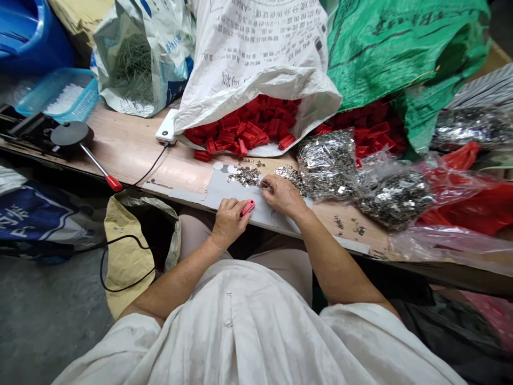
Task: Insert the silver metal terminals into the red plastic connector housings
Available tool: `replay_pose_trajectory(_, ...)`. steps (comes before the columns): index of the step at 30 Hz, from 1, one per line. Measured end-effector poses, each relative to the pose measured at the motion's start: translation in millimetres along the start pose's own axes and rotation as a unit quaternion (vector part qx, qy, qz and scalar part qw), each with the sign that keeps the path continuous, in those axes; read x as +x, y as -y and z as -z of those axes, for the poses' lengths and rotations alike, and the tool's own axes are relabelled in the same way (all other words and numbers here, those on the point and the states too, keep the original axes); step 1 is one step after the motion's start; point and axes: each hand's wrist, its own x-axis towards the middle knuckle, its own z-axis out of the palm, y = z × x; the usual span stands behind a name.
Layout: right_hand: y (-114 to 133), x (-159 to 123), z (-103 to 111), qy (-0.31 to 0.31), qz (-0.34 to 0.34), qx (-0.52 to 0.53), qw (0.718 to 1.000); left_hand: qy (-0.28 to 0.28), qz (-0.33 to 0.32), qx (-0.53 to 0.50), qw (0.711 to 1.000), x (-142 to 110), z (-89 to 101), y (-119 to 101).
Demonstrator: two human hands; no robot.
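Red piece (247,207) is slanting toward the frame's upper right, left hand (229,223) pinching it; right hand (284,197), hold unclear, is curling beside metal bits (245,176).

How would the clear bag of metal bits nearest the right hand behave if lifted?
The bag is probably heavy for its size, being full of metal bits. It looks thin and crumpled, so it would likely sag.

Blue tub (50,40) beyond light-blue basket (88,97), upper left
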Motion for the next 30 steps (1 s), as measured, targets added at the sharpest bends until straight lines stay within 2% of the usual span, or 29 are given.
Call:
replay_pose_trajectory(4,3.3,1.9,1.3,-0.026,0.0,0.051,0.998,0.005,0.005,-0.001,1.0,0.3,0.2,-0.2)
replay_pose_trajectory(10,1.9,3.6,-4.9,-0.002,0.002,0.021,1.0,-0.004,-0.003,0.003,1.0,0.7,0.1,-0.2)
replay_pose_trajectory(17,2.1,0.7,1.3,0.013,-0.012,0.068,0.998,-0.001,0.002,-0.004,1.0,0.3,-0.6,0.6)
replay_pose_trajectory(24,-3.0,-3.1,3.9,0.01,-0.026,0.028,0.999,-0.002,0.005,-0.001,1.0,0.2,-0.7,0.0)
replay_pose_trajectory(30,-1.7,-6.5,4.2,0.039,-0.018,-0.008,0.999,-0.009,-0.004,0.0,1.0,0.2,-1.5,0.9)
